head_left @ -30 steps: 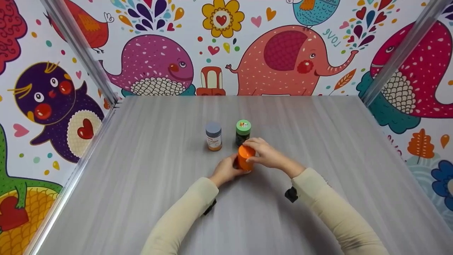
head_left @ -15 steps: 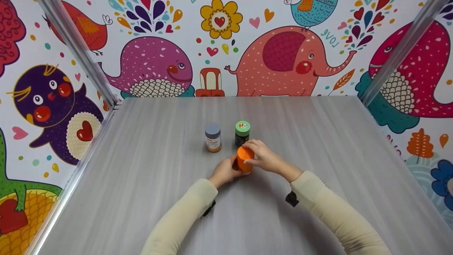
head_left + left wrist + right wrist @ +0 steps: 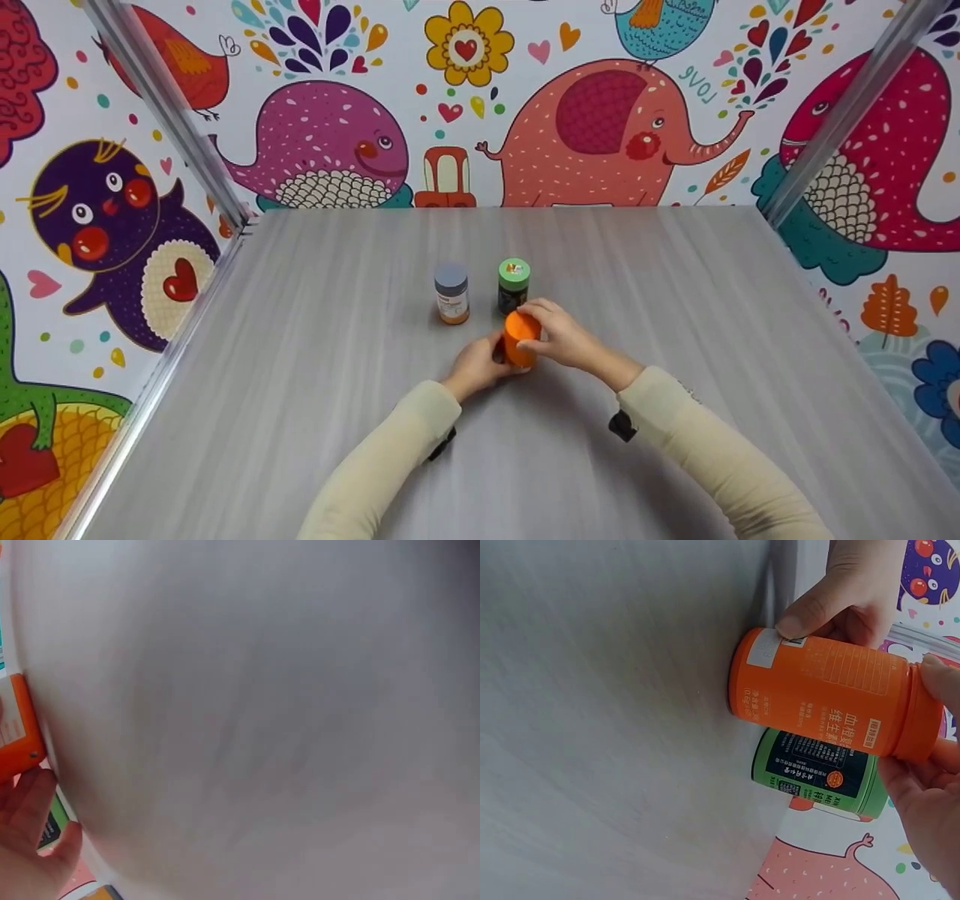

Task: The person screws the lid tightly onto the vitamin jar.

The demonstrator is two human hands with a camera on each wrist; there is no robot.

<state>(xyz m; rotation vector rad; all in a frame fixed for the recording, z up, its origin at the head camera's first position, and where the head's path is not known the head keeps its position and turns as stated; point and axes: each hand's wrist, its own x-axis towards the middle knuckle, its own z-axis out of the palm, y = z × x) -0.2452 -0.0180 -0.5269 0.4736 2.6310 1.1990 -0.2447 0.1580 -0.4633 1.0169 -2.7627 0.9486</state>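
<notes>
An orange supplement bottle (image 3: 520,349) stands upright near the middle of the table, between both hands. My left hand (image 3: 478,365) grips its lower body from the left; in the right wrist view the left thumb presses beside the white label near the base. With my right hand (image 3: 564,335) I hold the orange lid (image 3: 922,716) from above, fingers and thumb around its rim. The lid sits on the bottle. Just behind stands a dark bottle with a green cap (image 3: 514,271), partly hidden. The left wrist view catches only the orange bottle's bottom corner (image 3: 26,742) and some fingers.
A bottle with a grey cap (image 3: 452,292) stands upright to the left of the green-capped one. The grey wood-grain table (image 3: 337,300) meets walls printed with cartoon animals at the back and sides. Metal posts (image 3: 165,112) rise at the back corners.
Both hands keep their hold on the orange bottle, with only slight shifts of the right hand and wrist. The other bottles stay put; the head view tilts a little.
</notes>
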